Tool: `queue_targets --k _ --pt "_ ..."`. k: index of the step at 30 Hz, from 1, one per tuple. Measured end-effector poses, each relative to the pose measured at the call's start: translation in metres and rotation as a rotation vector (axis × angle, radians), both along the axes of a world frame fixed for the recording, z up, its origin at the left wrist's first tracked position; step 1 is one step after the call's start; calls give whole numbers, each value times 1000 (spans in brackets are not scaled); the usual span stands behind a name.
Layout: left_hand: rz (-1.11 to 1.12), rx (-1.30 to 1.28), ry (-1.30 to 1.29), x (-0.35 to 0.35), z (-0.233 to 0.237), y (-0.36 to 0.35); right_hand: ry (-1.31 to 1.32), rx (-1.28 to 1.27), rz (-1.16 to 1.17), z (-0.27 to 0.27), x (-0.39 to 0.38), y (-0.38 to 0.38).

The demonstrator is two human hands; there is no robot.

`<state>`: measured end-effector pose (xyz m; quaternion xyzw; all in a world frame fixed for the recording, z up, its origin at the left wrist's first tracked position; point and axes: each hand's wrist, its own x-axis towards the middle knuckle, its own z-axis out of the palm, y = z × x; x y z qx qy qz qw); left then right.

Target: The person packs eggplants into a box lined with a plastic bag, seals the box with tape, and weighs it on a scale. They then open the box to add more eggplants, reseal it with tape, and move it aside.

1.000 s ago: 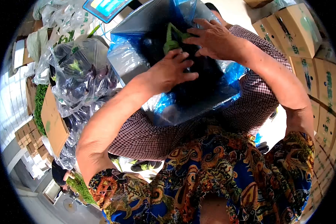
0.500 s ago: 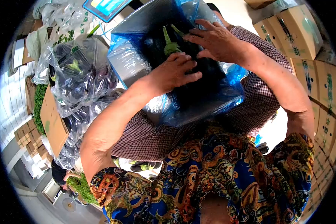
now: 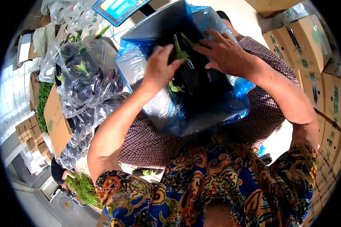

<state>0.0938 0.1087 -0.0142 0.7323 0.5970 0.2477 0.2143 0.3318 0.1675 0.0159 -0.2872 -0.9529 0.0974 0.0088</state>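
Dark eggplants with green stems lie inside a blue plastic bag, which is spread wide between my knees. Over the left part of the bag is my left hand, slightly blurred, its thumb and fingers apart beside a green eggplant stem. My right hand has its fingers spread over the eggplants at the far right side, with the fingertips close to a second stem. Another green eggplant cap shows below my left hand. Deep shadow hides most of the bag's inside.
To the left stand clear plastic bags of eggplants beside a cardboard flap. A scale with a lit display is at the top. Stacked cartons line the right. At lower left, another person's arm is near green produce.
My left hand has lifted off the eggplants and moved left, opening its fingers and uncovering a green cap. My right hand stays spread over the right side. The view has shifted slightly.
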Motion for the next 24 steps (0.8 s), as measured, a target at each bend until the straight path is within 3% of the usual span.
queue_targets --k 2,5,6,10,13,17,18,24 --pt "-28 92 47 10 -11 4 -6 -38 8 2 -2 0" --pt "42 -257 23 21 -4 25 24 -44 11 -1 -2 -1" --pt "44 -212 69 24 -10 24 10 -50 10 -1 -2 -1" --pt "-50 -444 175 19 -4 40 68 -17 53 2 -3 0" --pt "22 -265 310 21 9 18 77 3 39 -3 0 -6" --pt "36 -275 297 27 6 23 67 -32 73 -3 3 0" --pt "39 -399 293 25 5 30 67 -10 68 -6 0 -3" --pt "-15 -356 314 15 18 26 159 -16 61 7 4 -3"
